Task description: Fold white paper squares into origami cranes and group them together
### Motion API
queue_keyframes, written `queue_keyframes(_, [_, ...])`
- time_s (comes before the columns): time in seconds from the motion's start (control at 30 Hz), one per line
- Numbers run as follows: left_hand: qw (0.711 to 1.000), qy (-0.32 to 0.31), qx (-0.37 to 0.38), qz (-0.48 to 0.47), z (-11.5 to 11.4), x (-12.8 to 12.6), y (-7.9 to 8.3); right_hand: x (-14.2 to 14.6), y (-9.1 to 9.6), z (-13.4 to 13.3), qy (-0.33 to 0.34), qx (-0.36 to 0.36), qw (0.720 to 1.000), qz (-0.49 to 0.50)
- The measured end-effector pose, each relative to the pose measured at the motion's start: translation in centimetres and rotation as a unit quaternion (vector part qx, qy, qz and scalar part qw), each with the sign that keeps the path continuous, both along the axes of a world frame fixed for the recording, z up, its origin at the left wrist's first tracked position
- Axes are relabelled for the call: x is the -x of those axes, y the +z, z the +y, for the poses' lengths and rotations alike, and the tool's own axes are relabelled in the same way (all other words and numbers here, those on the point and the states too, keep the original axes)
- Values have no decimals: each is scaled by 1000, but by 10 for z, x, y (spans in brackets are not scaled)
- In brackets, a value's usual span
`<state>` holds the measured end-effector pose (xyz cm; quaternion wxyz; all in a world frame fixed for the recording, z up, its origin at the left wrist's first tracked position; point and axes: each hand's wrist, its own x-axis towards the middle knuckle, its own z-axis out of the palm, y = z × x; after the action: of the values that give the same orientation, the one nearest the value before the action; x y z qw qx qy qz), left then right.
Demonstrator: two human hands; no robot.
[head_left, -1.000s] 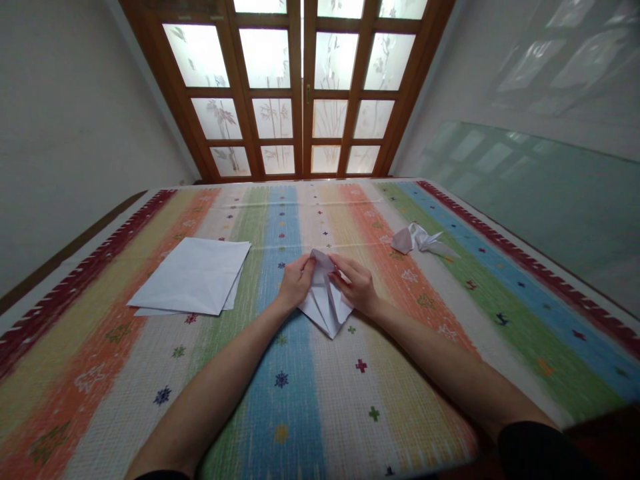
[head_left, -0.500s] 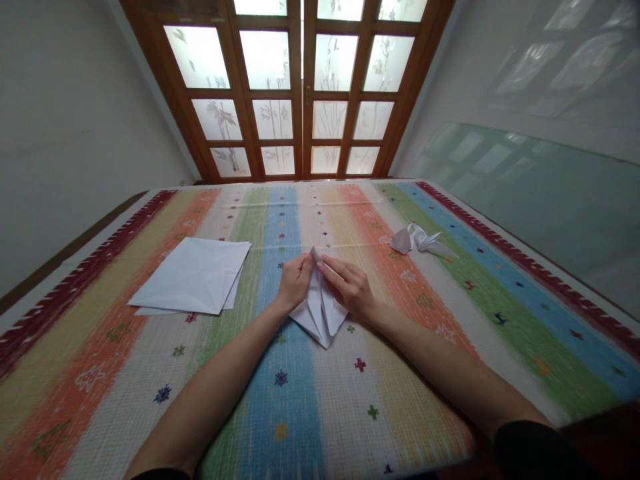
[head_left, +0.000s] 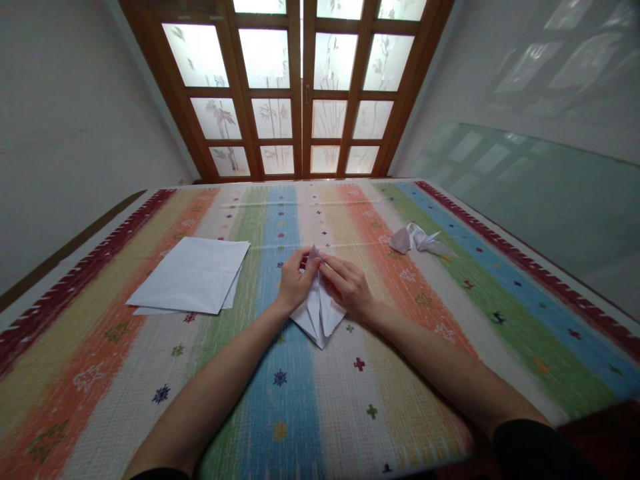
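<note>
Together — left hand and right hand, angled inward, pinch folded paper.

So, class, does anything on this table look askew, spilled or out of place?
Only slightly: in the white paper stack, left of the left hand, a lower sheet sticks out past the top one, so the edges don't line up. I see no spill.

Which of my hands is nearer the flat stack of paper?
Your left. The left hand is to the right of the flat stack, not touching it; the right hand is farther right.
</note>
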<state>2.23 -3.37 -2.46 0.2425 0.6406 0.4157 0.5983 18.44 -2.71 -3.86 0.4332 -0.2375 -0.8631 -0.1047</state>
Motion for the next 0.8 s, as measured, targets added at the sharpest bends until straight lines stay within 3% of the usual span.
queue_keyframes(0.3, [999,42,-17,-31,-3,-1,7,1,2,-3,-23,-27,999,-34])
queue_keyframes(0.43, [998,47,11,-48,-2,-2,8,1,1,-4,1,6,1000,-28])
queue_keyframes(0.53, [996,47,36,-71,-1,-2,8,2,0,-5,40,34,998,39])
queue_keyframes(0.67, [991,22,86,-102,0,-2,11,5,0,-3,54,167,968,180])
queue_keyframes(0.8, [984,-32,125,-123,0,-3,12,8,0,3,59,307,919,242])
